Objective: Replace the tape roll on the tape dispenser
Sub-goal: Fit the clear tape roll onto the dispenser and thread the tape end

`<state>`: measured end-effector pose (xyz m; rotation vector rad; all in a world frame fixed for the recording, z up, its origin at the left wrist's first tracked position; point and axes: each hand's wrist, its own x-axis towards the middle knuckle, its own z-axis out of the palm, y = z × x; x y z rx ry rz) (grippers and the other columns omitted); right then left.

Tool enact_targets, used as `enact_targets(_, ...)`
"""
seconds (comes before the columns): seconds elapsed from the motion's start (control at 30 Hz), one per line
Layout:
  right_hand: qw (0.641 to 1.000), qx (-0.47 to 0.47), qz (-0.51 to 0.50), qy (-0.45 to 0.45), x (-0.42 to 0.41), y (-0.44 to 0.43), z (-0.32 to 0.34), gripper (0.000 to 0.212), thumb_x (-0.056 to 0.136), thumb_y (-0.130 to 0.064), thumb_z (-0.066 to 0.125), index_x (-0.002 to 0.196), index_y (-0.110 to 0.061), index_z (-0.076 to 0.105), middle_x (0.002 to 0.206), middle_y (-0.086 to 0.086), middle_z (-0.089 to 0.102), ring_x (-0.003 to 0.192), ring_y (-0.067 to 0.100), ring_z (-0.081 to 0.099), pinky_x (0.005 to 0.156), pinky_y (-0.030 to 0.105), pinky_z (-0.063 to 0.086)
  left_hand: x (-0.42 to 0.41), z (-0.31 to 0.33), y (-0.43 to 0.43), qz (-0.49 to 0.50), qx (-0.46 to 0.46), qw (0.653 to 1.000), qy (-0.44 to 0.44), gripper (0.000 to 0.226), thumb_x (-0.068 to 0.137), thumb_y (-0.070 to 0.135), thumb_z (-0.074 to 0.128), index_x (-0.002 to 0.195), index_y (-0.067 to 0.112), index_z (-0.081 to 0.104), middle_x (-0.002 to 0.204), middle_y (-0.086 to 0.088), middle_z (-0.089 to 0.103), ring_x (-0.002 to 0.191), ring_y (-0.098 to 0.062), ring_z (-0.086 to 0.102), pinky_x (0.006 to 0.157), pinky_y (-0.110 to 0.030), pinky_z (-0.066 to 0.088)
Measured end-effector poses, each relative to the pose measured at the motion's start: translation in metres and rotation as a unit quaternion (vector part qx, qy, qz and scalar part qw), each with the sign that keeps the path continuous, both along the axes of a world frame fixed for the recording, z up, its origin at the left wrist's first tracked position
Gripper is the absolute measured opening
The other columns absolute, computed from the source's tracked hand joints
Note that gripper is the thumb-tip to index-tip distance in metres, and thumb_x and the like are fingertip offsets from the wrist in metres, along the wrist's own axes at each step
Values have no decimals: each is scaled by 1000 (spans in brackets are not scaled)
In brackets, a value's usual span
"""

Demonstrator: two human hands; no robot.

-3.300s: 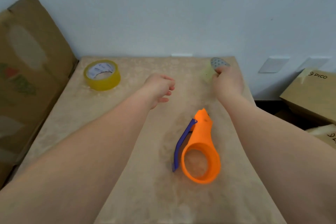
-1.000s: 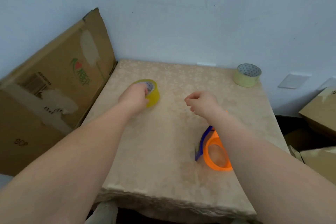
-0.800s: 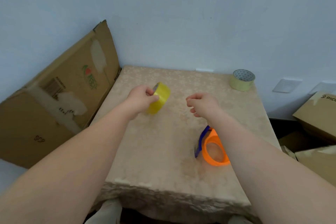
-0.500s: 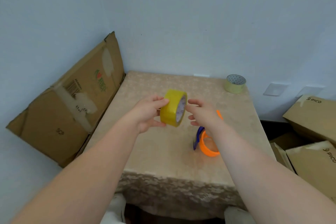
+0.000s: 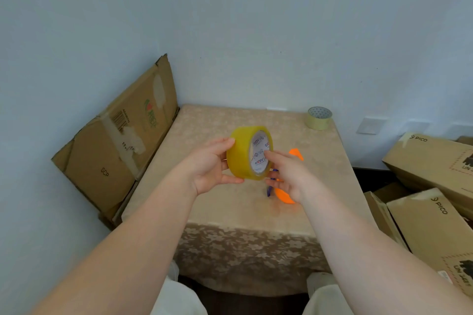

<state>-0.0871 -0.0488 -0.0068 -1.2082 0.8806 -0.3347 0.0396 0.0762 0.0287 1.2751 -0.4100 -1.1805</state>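
Centrally beige patterned table (image 5: 217, 123) against pale wall (image 5: 256, 33), orange dispenser (image 5: 284, 197) atop; boxes (image 5: 430, 225) right.

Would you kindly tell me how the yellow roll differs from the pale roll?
The yellow roll is held on edge above the table by the left hand, the right hand touching its core; the pale roll lies flat on it. The yellow roll's core is white with print, the pale roll's grey and dotted. Both are tape rolls.

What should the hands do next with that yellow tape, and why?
Probably lower the yellow tape roll toward the orange dispenser: the left hand grips the roll above the table, the right hand touches its core, and the dispenser lies just behind.
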Motion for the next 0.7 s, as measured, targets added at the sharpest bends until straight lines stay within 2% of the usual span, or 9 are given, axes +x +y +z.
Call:
enact_targets(0.07, 1000, -4, 11, -5, -3, 3, 4, 9, 94, -28, 56, 93, -24, 63, 95, 0, 67, 76, 17, 61, 72, 30, 50, -3, 0, 2, 11, 2, 1000, 15, 17, 97, 27, 44, 104, 19, 57, 96, -6, 63, 88, -22, 62, 73, -53, 52)
enact_targets(0.2, 999, 11, 30, -3, -8, 7, 6, 18, 94, -29, 56, 110, -24, 59, 113, 6, 66, 92, 25, 65, 73, 34, 55, -9, -3, 3, 22, 19, 998, 57, 25, 98, 33, 39, 112, 21, 57, 102, -4, 63, 91, -22, 62, 73, -51, 51)
enact_targets(0.33, 999, 38, 33, -19, -10, 8, 9, 10, 95, -25, 53, 105, -27, 56, 105, 7, 66, 95, 31, 65, 73, 37, 55, -15, -6, 2, 12, 30, 995, 99, 34, 98, 38, 36, 113, 19, 61, 104, -5, 66, 93, -23, 63, 75, -48, 51)
enact_targets(0.47, 1000, -2, 2, -19, -11, 6, 6, 17, 90, -29, 60, 106, -29, 54, 101, 2, 64, 85, 25, 63, 70, 34, 55, -16, -9, -6, 37, 64, 995, 61, 38, 93, 44, 47, 122, 22, 57, 119, -9, 60, 101, -27, 64, 66, -43, 58)
enact_targets(0.53, 999, -18, -13, -25, -8, 5, 5, 16, 87, -28, 63, 99, -31, 53, 98, 0, 65, 82, 21, 63, 68, 33, 52, -17, -12, -10, 40, 72, 996, 36, 40, 92, 37, 52, 130, 24, 50, 122, -9, 57, 99, -28, 64, 64, -42, 59)
enact_targets(0.63, 998, -41, -40, -26, -6, 1, 3, 17, 84, -27, 65, 92, -33, 51, 96, -2, 64, 79, 17, 61, 57, 28, 44, -19, -19, -15, 42, 89, 995, -9, 36, 96, 18, 48, 132, 23, 46, 116, -6, 58, 92, -29, 65, 74, -44, 58)
enact_targets(0.7, 997, -52, -43, -26, -6, -1, 1, 20, 81, -29, 69, 91, -35, 53, 95, -3, 67, 77, 16, 62, 57, 28, 42, -19, -24, -18, 39, 111, 992, -33, 34, 97, 15, 46, 130, 20, 48, 119, -8, 58, 89, -30, 66, 77, -43, 57)
